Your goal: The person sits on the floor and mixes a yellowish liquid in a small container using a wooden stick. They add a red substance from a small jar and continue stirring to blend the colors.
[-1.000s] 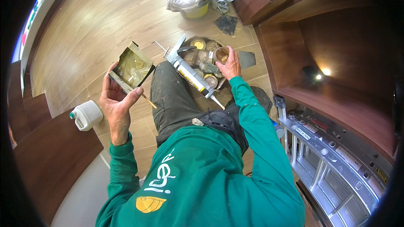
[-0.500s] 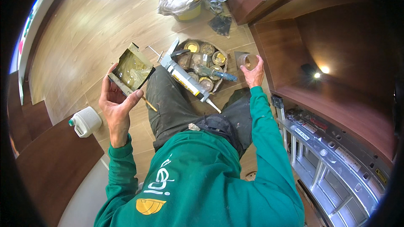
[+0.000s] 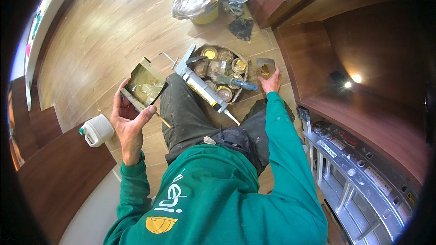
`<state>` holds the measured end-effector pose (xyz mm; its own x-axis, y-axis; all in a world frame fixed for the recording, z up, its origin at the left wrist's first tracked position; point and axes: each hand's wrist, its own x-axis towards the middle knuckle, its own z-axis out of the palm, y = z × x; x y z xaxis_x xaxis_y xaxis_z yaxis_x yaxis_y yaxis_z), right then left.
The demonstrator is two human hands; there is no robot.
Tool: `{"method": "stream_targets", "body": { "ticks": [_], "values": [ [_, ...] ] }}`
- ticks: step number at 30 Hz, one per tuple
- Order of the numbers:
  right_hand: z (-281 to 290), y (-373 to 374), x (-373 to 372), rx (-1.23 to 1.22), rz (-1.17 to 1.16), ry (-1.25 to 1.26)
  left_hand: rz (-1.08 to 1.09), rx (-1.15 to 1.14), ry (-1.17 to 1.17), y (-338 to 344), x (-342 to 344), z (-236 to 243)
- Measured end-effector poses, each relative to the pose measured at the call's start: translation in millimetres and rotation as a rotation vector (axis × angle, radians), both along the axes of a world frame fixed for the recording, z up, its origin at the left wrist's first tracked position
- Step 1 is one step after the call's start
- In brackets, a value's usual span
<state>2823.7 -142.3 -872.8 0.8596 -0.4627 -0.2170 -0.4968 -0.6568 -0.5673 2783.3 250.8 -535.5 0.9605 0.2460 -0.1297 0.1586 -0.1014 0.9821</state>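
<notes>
My left hand (image 3: 131,122) grips an open square metal container (image 3: 144,86) with olive, glossy contents; a thin wooden stick (image 3: 163,120) pokes out beneath it. My right hand (image 3: 271,81) holds a small translucent cup (image 3: 265,70) at a grey square piece (image 3: 265,61) on the floor, right of a cluster of round tins (image 3: 209,52). A caulking gun (image 3: 202,88) lies slanted across the tins' left side and my leg, nozzle toward me. A brush with a blue wrapped handle (image 3: 243,84) rests on the tins.
A bagged yellow bucket (image 3: 204,16) and dark scraps (image 3: 240,29) sit ahead. A white jug (image 3: 97,131) stands at left beside brown panels (image 3: 68,186). A wooden cabinet (image 3: 354,50) with small lights and an aluminium ladder (image 3: 354,177) are at my right.
My right hand has moved rightward with the cup, from over the tins to the grey square, uncovering the blue-handled brush. My left hand and container sit slightly lower and further right.
</notes>
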Motion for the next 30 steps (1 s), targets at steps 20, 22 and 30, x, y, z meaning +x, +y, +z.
{"method": "stream_targets", "body": {
  "ticks": [20,22,30],
  "values": [
    [36.2,137.7,26.6,0.048,0.371,0.294,0.065,-0.097,-0.015,30.2,-14.1,-6.8],
    [34.6,127.8,7.9,0.008,0.54,0.162,0.062,-0.118,-0.005,30.5,-13.9,-9.3],
    [38.6,104.6,-41.8,0.153,0.769,0.133,0.025,-0.145,-0.079,30.3,-9.3,-16.3]
  ]
}}
